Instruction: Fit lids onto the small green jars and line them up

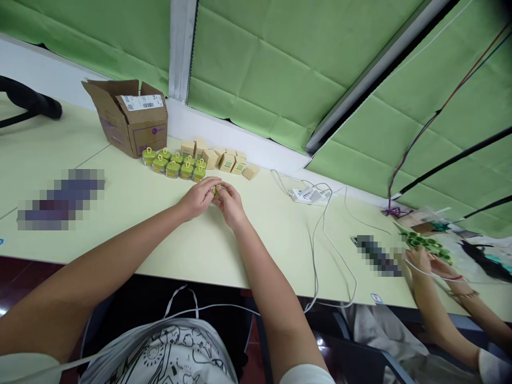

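The left hand (197,199) and right hand (231,204) share a pinching grip on a small yellow-green item (216,190), partly hidden, over the bench (272,240). Just beyond stand green-lidded containers (173,169), backed by small tan cartons (228,161).

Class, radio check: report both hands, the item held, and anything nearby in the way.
Left hand, right hand together. Small green item between them, mostly hidden. Possible obstacles just beyond: green-lidded containers, small boxes.
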Available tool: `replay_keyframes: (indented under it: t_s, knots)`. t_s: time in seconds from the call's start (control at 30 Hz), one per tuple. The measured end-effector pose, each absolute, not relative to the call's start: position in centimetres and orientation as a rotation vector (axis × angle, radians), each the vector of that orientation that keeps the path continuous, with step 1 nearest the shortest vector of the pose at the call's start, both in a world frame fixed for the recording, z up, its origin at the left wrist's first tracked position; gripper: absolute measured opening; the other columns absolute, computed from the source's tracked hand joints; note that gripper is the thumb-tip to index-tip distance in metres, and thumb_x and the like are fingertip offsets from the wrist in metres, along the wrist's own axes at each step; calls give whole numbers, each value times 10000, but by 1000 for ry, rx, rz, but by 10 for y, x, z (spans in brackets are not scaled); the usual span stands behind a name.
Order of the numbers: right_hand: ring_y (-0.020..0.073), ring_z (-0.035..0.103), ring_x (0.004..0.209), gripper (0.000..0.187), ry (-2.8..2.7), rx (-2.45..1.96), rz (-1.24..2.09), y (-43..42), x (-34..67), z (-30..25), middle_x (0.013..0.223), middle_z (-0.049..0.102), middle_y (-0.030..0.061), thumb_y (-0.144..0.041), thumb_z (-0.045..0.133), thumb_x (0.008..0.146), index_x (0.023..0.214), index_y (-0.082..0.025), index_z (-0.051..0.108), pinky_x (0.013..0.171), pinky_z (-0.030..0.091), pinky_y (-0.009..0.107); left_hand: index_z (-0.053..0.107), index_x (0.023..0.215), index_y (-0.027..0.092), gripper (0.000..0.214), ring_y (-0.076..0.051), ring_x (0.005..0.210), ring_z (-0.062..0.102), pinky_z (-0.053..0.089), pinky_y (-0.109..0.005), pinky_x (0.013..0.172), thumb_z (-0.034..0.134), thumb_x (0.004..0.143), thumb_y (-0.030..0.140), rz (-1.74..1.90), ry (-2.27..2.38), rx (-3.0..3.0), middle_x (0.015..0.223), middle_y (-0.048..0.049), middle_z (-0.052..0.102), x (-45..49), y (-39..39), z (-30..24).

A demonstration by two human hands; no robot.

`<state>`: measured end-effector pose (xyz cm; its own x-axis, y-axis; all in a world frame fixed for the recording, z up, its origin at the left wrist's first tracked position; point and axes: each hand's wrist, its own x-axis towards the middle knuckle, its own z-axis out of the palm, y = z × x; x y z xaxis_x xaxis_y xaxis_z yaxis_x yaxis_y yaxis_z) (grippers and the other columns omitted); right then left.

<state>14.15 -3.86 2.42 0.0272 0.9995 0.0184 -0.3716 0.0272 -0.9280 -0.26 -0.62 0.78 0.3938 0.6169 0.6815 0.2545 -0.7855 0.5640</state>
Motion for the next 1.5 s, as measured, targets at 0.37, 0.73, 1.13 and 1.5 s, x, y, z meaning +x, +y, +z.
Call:
replay_keyframes:
  t_s: [0.37,0.73,1.13,1.5]
  knots:
    - [119,704,715,340,-868,-970,1436,-38,147,29,888,740,-2,-319,841,805,1056,-197,648,793,635,287,688,1276,139,466,-253,1290,622,477,-452,1149,372,937,184,1380,751,2127,1348,-138,687,-4,-5,9]
    - [129,674,718,133,-717,-926,1407,-35,146,26,847,739,6,-313,731,888,927,-196,681,688,599,246,684,1265,178,374,-252,1244,639,527,-421,1068,469,992,314,1391,830,2069,1321,-121,693,0,-11,16]
    - [145,691,746,117,-555,-954,1424,-31,145,27,819,751,20,-287,634,936,917,-191,696,723,593,245,634,1287,202,380,-267,1281,607,503,-432,1093,626,916,285,1368,777,2250,1361,-123,637,-1,-15,16]
    - [141,712,814,68,-630,-890,1392,-31,149,23,892,768,21,-261,696,873,892,-196,691,742,601,232,644,1280,204,360,-263,1239,631,524,-430,1066,594,929,268,1390,789,2234,1324,-124,655,0,-11,13]
